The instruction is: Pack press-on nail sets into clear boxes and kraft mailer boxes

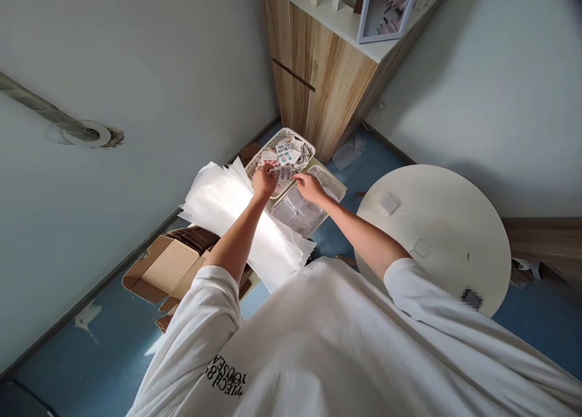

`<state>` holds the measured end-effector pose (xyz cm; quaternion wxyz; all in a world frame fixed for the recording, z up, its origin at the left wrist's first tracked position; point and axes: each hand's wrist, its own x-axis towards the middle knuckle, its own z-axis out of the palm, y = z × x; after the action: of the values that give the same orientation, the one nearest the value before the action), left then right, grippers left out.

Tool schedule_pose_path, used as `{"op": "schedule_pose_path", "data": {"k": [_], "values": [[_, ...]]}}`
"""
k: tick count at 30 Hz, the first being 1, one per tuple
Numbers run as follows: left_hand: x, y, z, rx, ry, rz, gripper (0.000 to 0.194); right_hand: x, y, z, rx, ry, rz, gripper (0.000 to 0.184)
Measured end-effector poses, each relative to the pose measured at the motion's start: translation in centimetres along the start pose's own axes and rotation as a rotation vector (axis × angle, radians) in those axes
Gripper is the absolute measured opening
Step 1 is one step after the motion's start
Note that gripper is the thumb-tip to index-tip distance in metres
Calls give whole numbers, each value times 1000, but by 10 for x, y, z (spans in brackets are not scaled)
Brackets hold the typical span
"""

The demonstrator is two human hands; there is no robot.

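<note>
A small patterned packet (284,173) stretches between my two hands, over the near end of a white basket; its exact kind is too small to tell. My left hand (264,181) is closed in a pinch at the packet's left edge. On the opposite side, my right hand (310,187) has its fingertips closed at the right edge. Further back in the white basket (310,145) lies a loose heap of printed cards (290,153) with red, blue and green spots. Under my right hand, a second basket (341,188) holds clear plastic boxes (295,212).
White paper sheets (222,190) are stacked left of the baskets. Brown cardboard boxes (161,265) lie below them. A wood-grain cabinet (327,65) stands behind. At right, a round white table (436,217) carries a small white packet (389,203) and a clear piece (421,248).
</note>
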<state>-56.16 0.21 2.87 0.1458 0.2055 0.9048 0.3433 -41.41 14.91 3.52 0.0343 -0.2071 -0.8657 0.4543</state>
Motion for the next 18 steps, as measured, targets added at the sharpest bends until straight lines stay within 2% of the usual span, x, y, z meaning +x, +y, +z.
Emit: {"op": "schedule_pose_path", "data": {"k": [9,13,18], "values": [[-9,17,-14,-36,-57,122,33,10,-5,-5,-65,104,-98,55],[-15,21,-19,3,-74,143,31,15,-4,-3,-128,97,-60,41],[-17,14,-22,-4,-56,133,31,23,-3,3,-119,115,-15,27]]}}
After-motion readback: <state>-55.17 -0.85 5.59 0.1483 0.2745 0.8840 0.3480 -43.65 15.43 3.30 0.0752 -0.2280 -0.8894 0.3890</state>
